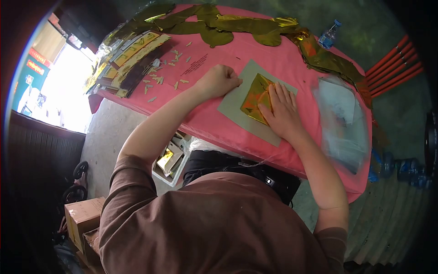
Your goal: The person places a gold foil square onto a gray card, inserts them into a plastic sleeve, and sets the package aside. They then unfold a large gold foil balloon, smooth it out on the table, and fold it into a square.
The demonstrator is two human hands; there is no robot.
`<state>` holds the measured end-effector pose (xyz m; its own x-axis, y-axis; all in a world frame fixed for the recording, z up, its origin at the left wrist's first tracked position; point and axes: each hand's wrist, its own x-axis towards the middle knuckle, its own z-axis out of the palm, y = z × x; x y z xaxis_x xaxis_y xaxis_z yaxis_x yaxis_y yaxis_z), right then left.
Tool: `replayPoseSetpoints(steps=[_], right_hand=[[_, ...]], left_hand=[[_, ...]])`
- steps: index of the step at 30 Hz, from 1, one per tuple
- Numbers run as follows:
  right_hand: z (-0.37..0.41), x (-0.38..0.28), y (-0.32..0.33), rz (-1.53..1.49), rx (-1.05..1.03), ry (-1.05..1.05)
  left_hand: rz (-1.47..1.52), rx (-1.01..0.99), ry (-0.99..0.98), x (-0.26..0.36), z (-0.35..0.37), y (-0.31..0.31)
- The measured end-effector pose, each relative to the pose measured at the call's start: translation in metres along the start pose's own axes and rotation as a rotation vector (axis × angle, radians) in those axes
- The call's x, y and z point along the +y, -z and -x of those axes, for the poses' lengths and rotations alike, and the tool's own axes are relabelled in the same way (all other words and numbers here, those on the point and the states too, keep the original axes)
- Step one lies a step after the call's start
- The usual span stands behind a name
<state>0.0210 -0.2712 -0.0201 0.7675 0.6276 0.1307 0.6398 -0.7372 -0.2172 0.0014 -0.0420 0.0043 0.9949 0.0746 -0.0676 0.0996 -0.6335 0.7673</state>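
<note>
The shiny gold sheet [256,98] lies on a gray board [248,119], on the pink counter [200,114]. The right hand [284,112] is flat on the gold sheet's three o'clock side. Its fingers are straight and only a little bit apart. The left hand [219,81] is at the board's ten o'clock edge. Its fingers are curled in, with the tips close together; I can't tell if they pinch anything. Clear plastic bags [344,137] lie at three o'clock from the board.

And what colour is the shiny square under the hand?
The shiny square is gold, seen best in the head view.
</note>
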Motion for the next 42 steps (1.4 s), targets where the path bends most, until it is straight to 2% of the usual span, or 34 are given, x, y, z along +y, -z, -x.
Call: replayPoseSetpoints(steps=[2, 6, 8, 11, 17, 20, 27, 33, 38, 42], right_hand=[[-0.005, -0.006, -0.003, 0.002, -0.004, -0.012], [-0.009, -0.009, -0.007, 0.014, 0.017, 0.0], [-0.009, -0.008, -0.007, 0.017, 0.022, 0.008], [-0.009, -0.009, -0.007, 0.021, 0.009, 0.004], [-0.009, -0.009, -0.008, 0.024, 0.025, 0.012], [-0.008, -0.009, -0.007, 0.029, 0.02, 0.017], [-0.009, -0.009, -0.008, 0.02, 0.02, 0.013], [-0.008, -0.01, -0.007, 0.008, 0.02, 0.009], [-0.008, -0.009, -0.008, 0.012, 0.021, 0.009], [-0.008, -0.009, -0.008, 0.016, 0.022, 0.008]], left_hand=[[0.019, 0.002, -0.044, -0.003, -0.002, 0.007], [-0.085, 0.007, 0.002, -0.007, 0.007, 0.015], [-0.547, 0.474, -0.447, -0.03, 0.003, 0.01], [-0.696, 0.455, -0.371, -0.041, 0.007, 0.0], [-0.646, 0.333, -0.327, -0.033, 0.004, 0.0], [-0.647, 0.403, -0.381, -0.039, 0.0, -0.002], [-0.645, 0.433, -0.448, -0.042, -0.003, -0.003], [-0.553, 0.412, -0.438, -0.04, -0.001, -0.001], [-0.333, 0.324, -0.4, -0.037, 0.001, 0.008], [-0.359, 0.356, -0.429, -0.033, 0.003, 0.003]])
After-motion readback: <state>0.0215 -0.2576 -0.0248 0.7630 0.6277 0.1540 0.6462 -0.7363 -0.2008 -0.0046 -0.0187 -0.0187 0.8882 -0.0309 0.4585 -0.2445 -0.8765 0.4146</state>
